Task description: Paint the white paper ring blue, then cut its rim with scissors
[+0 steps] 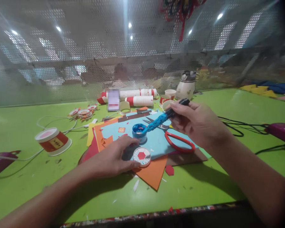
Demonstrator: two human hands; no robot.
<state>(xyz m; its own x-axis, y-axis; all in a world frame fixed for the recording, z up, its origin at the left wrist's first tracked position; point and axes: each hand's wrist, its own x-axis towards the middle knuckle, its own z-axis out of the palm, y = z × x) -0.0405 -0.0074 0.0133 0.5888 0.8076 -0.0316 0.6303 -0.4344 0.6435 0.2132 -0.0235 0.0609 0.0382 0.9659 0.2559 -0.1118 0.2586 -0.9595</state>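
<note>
Two hands share one small job over the blue sheet (156,142). The right hand (197,125) is closed around a brush (165,117) whose handle is smeared with blue, and its tip dips into the paint pot (139,132) standing on that sheet. Just in front of the pot lies a white disc (142,156) with a red hexagon at its centre. The left hand (111,160) lies flat beside it, fingers spread, with one fingertip touching the disc's edge; it grips nothing that I can see.

The pot looks the likeliest source of trouble. It is small, nothing braces it, and the brush enters at a slant, so a sideways pull on lifting could tip it and spill blue over the sheet and the orange paper (154,174) below. A loaded tip carried across to the disc could drip on the red hexagon. The smeared handle may also slip in the grip or mark the fingers. The disc is pinned only at its rim, so a brush stroke could make it skate.

Red scissors (178,141) lie open right behind the pot, under the right hand's path; a knuckle could catch them. A paper cup (52,141) stands well apart to the left on the green table (204,186).
</note>
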